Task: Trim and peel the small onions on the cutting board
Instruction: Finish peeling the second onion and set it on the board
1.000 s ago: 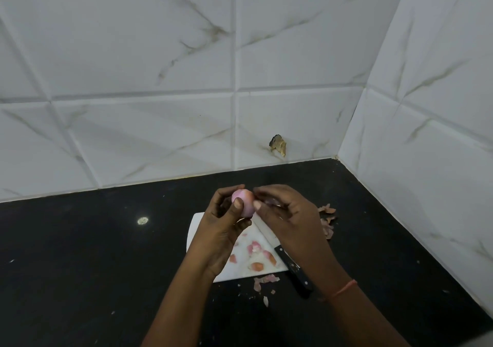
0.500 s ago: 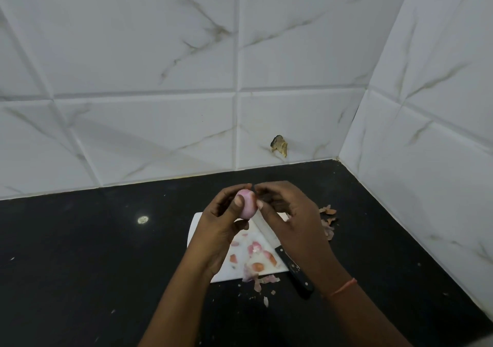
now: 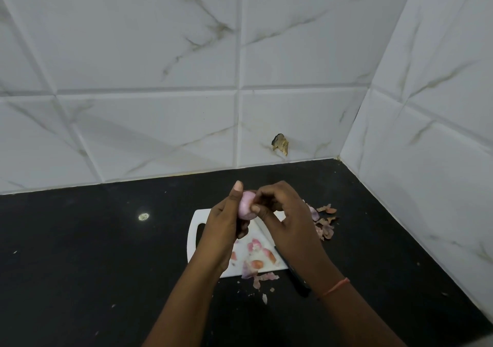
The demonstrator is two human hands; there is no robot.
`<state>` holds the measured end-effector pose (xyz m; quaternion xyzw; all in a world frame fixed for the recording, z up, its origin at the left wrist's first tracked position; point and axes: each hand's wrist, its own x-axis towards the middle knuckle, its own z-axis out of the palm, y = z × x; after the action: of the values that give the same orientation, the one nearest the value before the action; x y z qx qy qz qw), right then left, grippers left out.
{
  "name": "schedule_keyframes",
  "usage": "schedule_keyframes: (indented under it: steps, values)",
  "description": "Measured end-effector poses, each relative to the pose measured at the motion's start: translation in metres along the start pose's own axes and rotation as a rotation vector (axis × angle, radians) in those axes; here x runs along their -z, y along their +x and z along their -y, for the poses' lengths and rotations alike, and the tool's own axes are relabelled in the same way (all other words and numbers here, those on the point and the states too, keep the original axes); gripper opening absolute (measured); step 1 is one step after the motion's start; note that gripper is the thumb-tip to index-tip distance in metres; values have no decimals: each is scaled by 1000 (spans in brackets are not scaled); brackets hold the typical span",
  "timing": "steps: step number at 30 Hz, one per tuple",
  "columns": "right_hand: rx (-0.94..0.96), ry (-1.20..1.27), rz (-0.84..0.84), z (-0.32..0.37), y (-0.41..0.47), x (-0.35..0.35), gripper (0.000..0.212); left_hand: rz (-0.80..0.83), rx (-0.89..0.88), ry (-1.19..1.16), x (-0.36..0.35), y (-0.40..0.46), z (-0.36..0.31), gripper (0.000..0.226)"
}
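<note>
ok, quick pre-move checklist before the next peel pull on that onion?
1. Left hand grips the small onion: ok, held up above the cutting board.
2. Right hand has purchase on the skin: ok, fingertips pinch at the onion's right side.
3. Knife out of both hands: ok, lying at the board's right edge, handle toward the person.
4. Loose skin left on the onion: cannot tell, fingers cover much of it.
5. Landing spot for peel: ok, scraps already on the board, more peels on the black counter.
</note>
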<state>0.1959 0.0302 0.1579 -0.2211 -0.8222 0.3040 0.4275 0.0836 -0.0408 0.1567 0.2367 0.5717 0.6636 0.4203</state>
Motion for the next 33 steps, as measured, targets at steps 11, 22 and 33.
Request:
schedule_keyframes:
  steps: [11,22,33]
  values:
    - [-43,73,-57,7,-4,-3,26,-50,-4,39,-4,0,1,53]
    - [-74,78,-220,6,-12,-16,23,-126,18,29,-10,1,2,43]
    - [-82,84,-215,9,-12,-15,36,-96,-15,27,-6,2,5,48]
